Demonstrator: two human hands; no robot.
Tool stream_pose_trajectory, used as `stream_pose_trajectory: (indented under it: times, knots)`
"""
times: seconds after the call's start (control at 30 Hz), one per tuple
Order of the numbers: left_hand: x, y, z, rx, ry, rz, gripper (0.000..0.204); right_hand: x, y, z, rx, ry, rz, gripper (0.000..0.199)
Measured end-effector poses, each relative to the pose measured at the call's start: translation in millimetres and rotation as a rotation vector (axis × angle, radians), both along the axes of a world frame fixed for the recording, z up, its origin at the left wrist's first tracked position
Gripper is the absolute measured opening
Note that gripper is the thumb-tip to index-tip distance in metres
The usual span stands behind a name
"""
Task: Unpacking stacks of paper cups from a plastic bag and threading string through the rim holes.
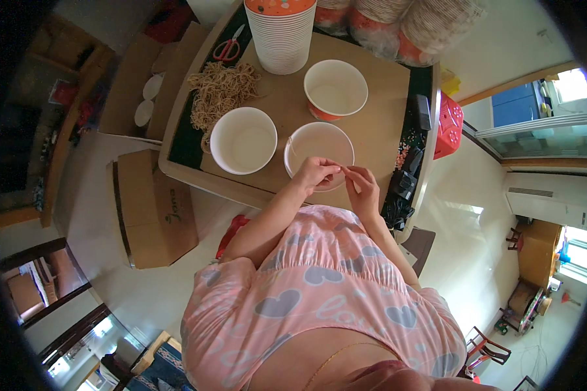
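Both hands meet over the near rim of a white paper bucket (313,140). My left hand (316,174) is closed in a pinch, and the fingertips of my right hand (361,185) press together right against it. Whatever is between the fingers is too small to make out. A thin pale strand shows along the bucket's left inner wall. To the left stands a second white bucket (243,141); behind and to the right is a third bucket (336,88) with an orange outside. A tangled heap of beige cords (223,91) lies behind the left bucket.
Red-handled scissors (228,45) lie beside a tall bucket stack (280,36). Bagged stacks (430,29) line the table's back. Small beads (401,156) and a black adapter (404,184) are at the right edge, near a red basket (448,126). Cardboard boxes (156,208) stand left.
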State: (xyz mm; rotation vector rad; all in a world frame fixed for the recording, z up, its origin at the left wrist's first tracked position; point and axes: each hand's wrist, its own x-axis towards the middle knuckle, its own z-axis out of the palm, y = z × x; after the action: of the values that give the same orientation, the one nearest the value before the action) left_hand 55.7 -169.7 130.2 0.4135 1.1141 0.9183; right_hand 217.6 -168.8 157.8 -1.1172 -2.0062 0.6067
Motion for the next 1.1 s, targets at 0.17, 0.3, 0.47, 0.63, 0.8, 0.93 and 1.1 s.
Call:
stream_pose_trajectory:
  times: [0.17,0.3,0.47,0.63,0.8,0.93,1.1]
  knots:
    - [0,-2,-4,0.158,0.174,-0.064,0.009,0,12,8,-0.415,0.102,-0.007,0.011]
    - [-1,-2,8,0.184,0.263,-0.089,0.01,0,16,4,-0.398,0.057,0.025,0.008]
    - [-3,-2,10,0.174,0.22,-0.053,0.009,-1,16,3,-0.373,0.037,0.015,0.005]
    - [1,-3,11,0.281,0.379,-0.08,0.009,-3,16,0,-0.357,0.05,0.023,0.005]
    - [-3,-5,3,0.344,0.457,-0.047,0.008,-7,13,7,-0.452,0.079,0.046,0.013]
    - [-12,-4,11,0.291,0.433,-0.038,0.007,-6,16,4,-0.442,0.03,0.085,0.023]
    - [-15,-5,6,0.259,0.405,-0.05,0.006,-11,17,9,-0.385,-0.057,0.081,0.023]
